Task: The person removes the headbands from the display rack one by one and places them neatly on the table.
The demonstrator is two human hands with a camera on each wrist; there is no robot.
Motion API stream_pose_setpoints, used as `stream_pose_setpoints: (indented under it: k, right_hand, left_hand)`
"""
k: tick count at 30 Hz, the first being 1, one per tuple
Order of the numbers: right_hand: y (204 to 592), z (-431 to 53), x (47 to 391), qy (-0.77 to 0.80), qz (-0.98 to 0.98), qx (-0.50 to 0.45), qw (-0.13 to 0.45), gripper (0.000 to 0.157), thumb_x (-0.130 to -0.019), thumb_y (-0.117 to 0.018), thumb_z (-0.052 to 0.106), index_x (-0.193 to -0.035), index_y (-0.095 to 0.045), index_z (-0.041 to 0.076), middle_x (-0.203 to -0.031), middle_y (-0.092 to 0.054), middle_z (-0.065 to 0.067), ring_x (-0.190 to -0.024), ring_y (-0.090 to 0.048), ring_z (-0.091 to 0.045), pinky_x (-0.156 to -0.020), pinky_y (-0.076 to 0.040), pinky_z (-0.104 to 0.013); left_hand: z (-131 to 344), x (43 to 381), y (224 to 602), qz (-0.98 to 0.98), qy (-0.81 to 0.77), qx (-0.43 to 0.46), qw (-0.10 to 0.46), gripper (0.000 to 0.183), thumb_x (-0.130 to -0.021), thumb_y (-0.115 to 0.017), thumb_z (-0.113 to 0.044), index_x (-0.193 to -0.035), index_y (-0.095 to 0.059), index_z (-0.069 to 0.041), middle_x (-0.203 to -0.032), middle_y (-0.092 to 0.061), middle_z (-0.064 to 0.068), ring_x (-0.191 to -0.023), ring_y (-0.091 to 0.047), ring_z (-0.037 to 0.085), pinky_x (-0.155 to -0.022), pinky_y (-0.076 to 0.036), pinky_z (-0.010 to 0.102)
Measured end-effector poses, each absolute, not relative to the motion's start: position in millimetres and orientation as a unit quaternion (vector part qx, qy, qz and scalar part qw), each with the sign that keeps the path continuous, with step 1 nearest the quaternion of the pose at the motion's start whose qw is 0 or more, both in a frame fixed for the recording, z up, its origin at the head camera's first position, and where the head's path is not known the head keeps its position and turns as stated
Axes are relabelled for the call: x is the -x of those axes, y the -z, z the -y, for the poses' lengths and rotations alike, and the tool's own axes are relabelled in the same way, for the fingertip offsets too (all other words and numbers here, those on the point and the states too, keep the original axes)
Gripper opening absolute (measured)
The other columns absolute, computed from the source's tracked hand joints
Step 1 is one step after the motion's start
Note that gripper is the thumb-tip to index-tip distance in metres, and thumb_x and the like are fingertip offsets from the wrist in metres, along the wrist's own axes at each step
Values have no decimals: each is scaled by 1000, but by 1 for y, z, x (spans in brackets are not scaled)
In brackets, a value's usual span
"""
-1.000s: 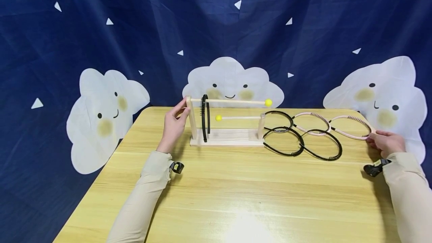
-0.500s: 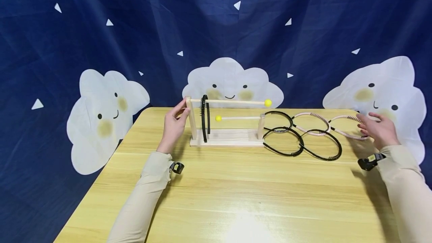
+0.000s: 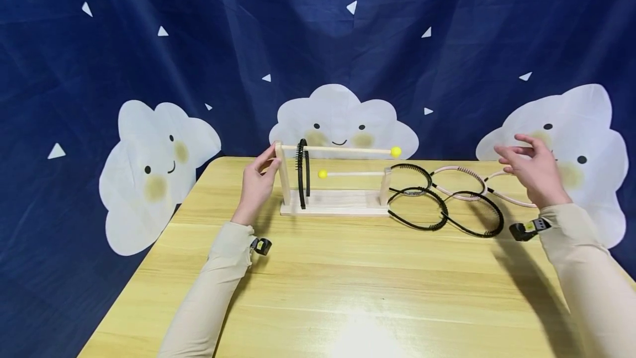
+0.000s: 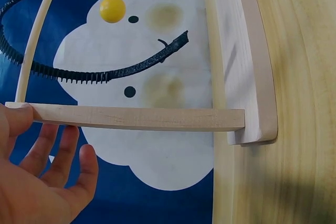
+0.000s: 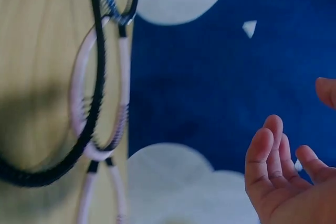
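Observation:
My left hand (image 3: 255,187) pinches the top of the tall left post of a wooden stand (image 3: 335,211), thumb on one side and fingers on the other. A black toothed headband (image 3: 300,175) hangs on the stand's upper rod near that post; in the left wrist view the headband (image 4: 126,71) shows its teeth and one free end. My right hand (image 3: 536,173) is raised in the air, holding nothing, fingers apart from the thumb. Below and behind it lies a pink headband (image 3: 512,199), partly hidden by the hand.
Right of the stand lie more headbands: a pink one (image 3: 459,168) and several black ones, such as the front black headband (image 3: 497,231). Both rods end in yellow balls (image 3: 395,151). A blue curtain (image 3: 318,26) with cloud prints hangs behind the wooden table (image 3: 348,280).
My right hand has left the far-right pink headband, rising and moving left with its fingers spreading. The left hand and the stand have stayed in place.

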State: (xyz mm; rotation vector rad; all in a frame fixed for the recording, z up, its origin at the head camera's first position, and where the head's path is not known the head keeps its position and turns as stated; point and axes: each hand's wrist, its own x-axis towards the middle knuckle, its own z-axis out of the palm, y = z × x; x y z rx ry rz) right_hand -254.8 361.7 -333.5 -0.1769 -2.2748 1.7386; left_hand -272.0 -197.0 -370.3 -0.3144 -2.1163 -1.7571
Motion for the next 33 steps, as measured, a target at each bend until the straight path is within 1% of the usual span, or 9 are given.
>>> stream_pose_setpoints:
  k: [5, 9, 12, 18, 24, 28, 33]
  right_hand:
    - [320, -333, 250, -511, 844, 16, 164, 75, -97, -70, 35, -158, -32, 12, -107, -54, 16, -84, -60, 10, -70, -52, -9]
    - [308, -307, 245, -469, 865, -10, 177, 74, -95, -72, 40, -156, -37, 18, -111, -55, 14, -92, -56, 6, -70, -47, -8]
    - [300, -287, 242, -449, 874, -30, 185, 72, -94, -74, 41, -154, -40, 21, -113, -57, 11, -94, -56, 4, -71, -45, -8]
    - [290, -247, 234, -430, 879, -81, 192, 69, -93, -75, 40, -152, -43, 22, -119, -61, 1, -95, -59, 1, -73, -46, -9]
    - [287, -210, 231, -428, 869, -135, 207, 64, -92, -78, 34, -148, -48, 22, -117, -68, -7, -90, -64, -2, -77, -49, -10]
    - [288, -187, 229, -428, 867, -163, 196, 64, -92, -78, 34, -147, -49, 25, -115, -71, -5, -91, -67, -7, -78, -51, -13]
    - [293, -157, 228, -438, 858, -201, 179, 63, -91, -79, 32, -146, -50, 22, -113, -72, -4, -92, -70, -16, -78, -55, -22]
  left_hand:
    - [196, 270, 367, 751, 629, 104, 171, 46, -104, -58, -9, -150, -52, -12, -140, -60, 22, -127, -58, 34, -90, -47, 14]
    - [193, 260, 355, 756, 626, 99, 163, 46, -104, -57, -5, -150, -50, -7, -140, -60, 25, -127, -57, 38, -90, -47, 14]
    - [189, 250, 345, 759, 624, 96, 162, 46, -104, -57, -5, -150, -51, -5, -139, -60, 26, -127, -57, 38, -90, -47, 15]
    - [188, 246, 341, 758, 624, 98, 163, 45, -104, -57, -5, -149, -51, -4, -139, -60, 26, -127, -57, 38, -89, -47, 14]
    - [188, 247, 342, 757, 626, 96, 161, 46, -104, -57, -6, -150, -51, -4, -139, -60, 26, -127, -57, 38, -89, -47, 14]
    - [188, 247, 342, 758, 625, 92, 163, 46, -104, -58, -5, -149, -52, -5, -137, -61, 26, -126, -58, 37, -89, -48, 15]
    - [187, 247, 341, 760, 620, 95, 169, 45, -104, -58, -5, -148, -53, -5, -135, -62, 27, -125, -59, 36, -87, -48, 14]
